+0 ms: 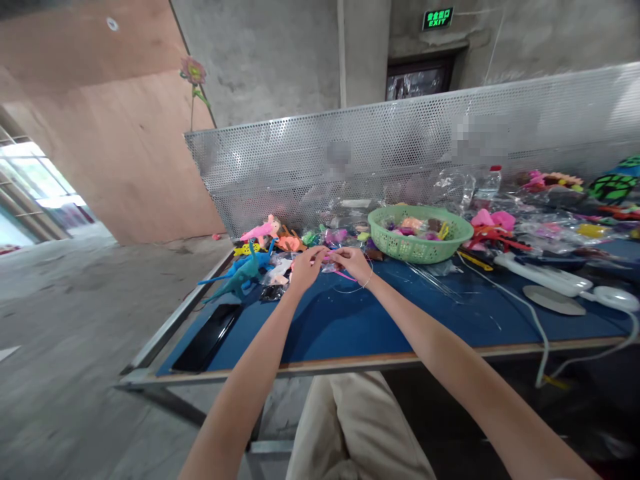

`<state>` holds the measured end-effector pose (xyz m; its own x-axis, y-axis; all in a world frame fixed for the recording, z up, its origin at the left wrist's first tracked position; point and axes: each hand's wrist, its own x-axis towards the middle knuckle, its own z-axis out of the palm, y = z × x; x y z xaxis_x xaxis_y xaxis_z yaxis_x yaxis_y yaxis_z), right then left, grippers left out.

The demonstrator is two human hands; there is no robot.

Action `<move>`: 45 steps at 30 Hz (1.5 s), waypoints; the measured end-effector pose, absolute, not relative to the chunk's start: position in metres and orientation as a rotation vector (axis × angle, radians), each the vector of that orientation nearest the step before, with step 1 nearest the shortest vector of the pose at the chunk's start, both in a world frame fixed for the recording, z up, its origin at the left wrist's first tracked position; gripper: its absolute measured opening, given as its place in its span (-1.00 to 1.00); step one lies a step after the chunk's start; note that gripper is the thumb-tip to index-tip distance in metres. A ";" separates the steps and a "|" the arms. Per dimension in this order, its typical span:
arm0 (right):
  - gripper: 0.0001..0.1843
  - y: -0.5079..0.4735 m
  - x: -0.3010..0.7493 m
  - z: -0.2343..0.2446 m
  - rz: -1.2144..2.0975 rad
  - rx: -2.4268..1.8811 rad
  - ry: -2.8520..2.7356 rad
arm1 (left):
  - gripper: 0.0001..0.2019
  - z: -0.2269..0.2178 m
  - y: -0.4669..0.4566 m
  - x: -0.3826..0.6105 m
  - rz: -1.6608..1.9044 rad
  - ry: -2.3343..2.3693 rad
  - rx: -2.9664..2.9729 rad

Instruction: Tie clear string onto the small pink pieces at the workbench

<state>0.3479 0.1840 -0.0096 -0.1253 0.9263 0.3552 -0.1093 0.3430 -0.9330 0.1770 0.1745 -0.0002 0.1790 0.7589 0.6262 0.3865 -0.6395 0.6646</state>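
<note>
Bare hands (307,265): two
Perforated green plastic basket (400,247): one
Clear plastic bottle with red cap (489,185): one
Glossy black rectangular slab (207,337): one
Blue and teal long-tailed toys (243,276): two
Lit green exit sign (438,19): one
Small plastic-wrapped toys (550,230): too jumbled to count

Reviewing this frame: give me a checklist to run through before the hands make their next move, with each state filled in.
1. Both hands in view: ok; left hand and right hand meet above the blue table.
2. Pink piece held: ok, at the fingertips.
3. Pink piece's exact shape: cannot tell, small and partly covered.
4. Space beside the hands uncluttered: not ok; toys and clear packaging lie close.
5. Green basket upright: ok.
6. Black slab apart from the hands: ok.
</note>
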 end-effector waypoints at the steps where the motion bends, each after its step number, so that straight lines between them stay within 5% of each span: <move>1: -0.58 0.183 0.348 -0.009 1.071 -0.816 -1.407 | -0.71 0.000 0.174 0.177 1.456 1.086 2.091; 16: -0.54 0.189 0.345 -0.014 1.267 -0.693 -1.252 | -0.74 0.005 0.170 0.179 1.441 1.034 2.007; 33: -0.65 0.192 0.346 -0.021 1.054 -0.763 -1.359 | -0.76 -0.002 0.171 0.185 1.276 1.065 1.762; 45: -0.68 0.187 0.349 -0.014 0.953 -0.826 -1.433 | -0.84 0.000 0.174 0.181 1.286 1.178 2.136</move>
<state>0.3491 0.1871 -0.0139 -0.0826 0.9034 0.4208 -0.0382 0.4191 -0.9071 0.1812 0.1737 0.0002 0.2290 0.8124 0.5363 0.4627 -0.5756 0.6742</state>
